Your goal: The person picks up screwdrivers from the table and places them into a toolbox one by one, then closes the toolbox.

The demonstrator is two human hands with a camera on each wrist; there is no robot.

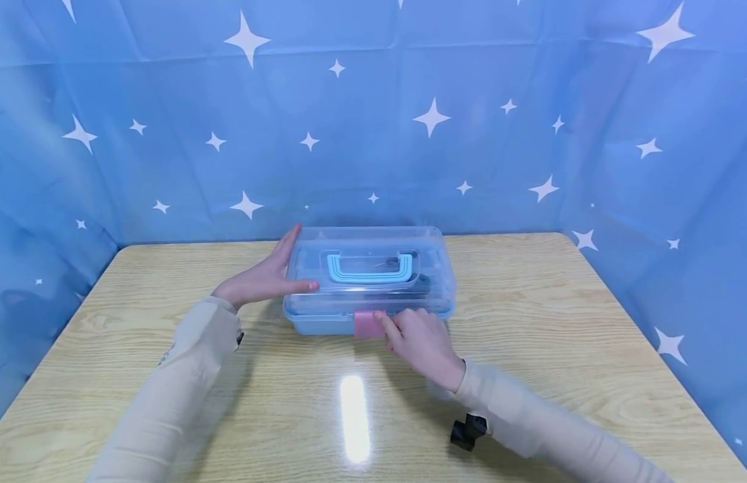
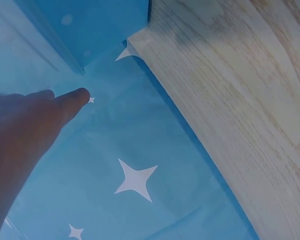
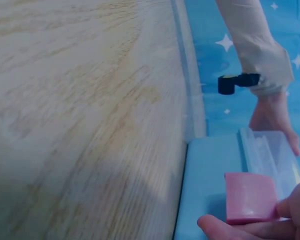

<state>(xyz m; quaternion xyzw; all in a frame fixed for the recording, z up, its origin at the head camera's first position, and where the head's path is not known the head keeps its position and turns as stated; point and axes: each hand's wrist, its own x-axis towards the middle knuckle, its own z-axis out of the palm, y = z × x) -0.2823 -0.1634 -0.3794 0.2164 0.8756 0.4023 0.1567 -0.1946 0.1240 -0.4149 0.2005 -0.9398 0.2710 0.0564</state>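
A plastic storage box (image 1: pixel 325 326) with a light blue base sits near the far edge of the table. Its clear lid (image 1: pixel 313 258) is down and carries a blue handle (image 1: pixel 370 276); small dark items show through it. My left hand (image 1: pixel 267 272) is spread over the box's left end, thumb on the lid and fingers along the side. At the front, a pink latch (image 1: pixel 366 325) is pinched at its right edge by my right hand (image 1: pixel 423 343). In the right wrist view the latch (image 3: pixel 250 197) lies between thumb and finger, casting a shadow on the front wall.
The wooden table (image 1: pixel 524 315) has a bright light reflection in front of the box. A blue curtain with white stars (image 1: pixel 373 121) hangs close behind the table and along both sides. A black wrist camera (image 1: pixel 468 431) is strapped below my right sleeve.
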